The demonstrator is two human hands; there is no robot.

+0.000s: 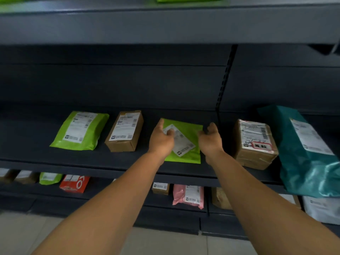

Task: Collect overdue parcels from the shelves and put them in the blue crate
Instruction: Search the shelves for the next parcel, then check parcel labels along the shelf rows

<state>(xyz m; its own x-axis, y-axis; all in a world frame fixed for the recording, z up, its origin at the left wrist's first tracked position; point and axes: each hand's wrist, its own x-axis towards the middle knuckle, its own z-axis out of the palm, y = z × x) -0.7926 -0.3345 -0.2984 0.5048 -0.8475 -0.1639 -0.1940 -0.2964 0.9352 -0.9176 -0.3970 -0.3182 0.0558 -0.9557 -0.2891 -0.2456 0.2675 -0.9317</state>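
A flat green mailer [191, 130] with a white label lies on the middle shelf [92, 165], straight ahead. My left hand [161, 138] lies over its left side, with the forefinger stretched along the far left corner and the thumb on the label. My right hand [210, 138] is at the mailer's right edge with loosely curled fingers, and I cannot tell whether it touches the mailer. Neither hand has lifted anything. The blue crate is out of view.
On the same shelf, a second green mailer [81, 130] and a brown box [125, 131] lie to the left, and a taped brown box [255, 144] and a tall teal bag [305, 151] to the right. The shelf below holds a red parcel [74, 184], a pink parcel [188, 196] and others.
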